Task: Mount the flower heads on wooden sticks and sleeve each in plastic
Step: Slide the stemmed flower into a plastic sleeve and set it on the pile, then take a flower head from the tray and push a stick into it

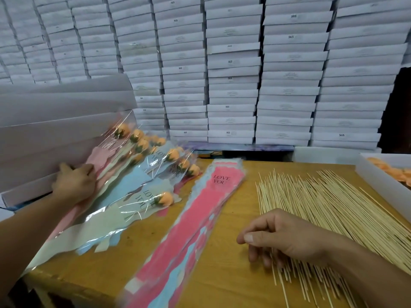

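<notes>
A pile of sleeved orange flowers lies at the table's left, in pink, blue and pale green "LOVE YOU" sleeves. My left hand lies on this pile, fingers curled over a pink sleeved flower at its far left edge. A stack of empty sleeves, pink on top, runs diagonally down the middle. A wide spread of wooden sticks covers the right side. My right hand hovers over the sticks' near end, bent fingertips touching them, with no stick visibly pinched. Loose orange flower heads sit at the far right.
The flower heads lie in a white tray at the right edge. Flat grey cardboard boxes lean at the left behind the sleeved pile. A wall of stacked white boxes fills the back. The wooden table shows between sleeves and sticks.
</notes>
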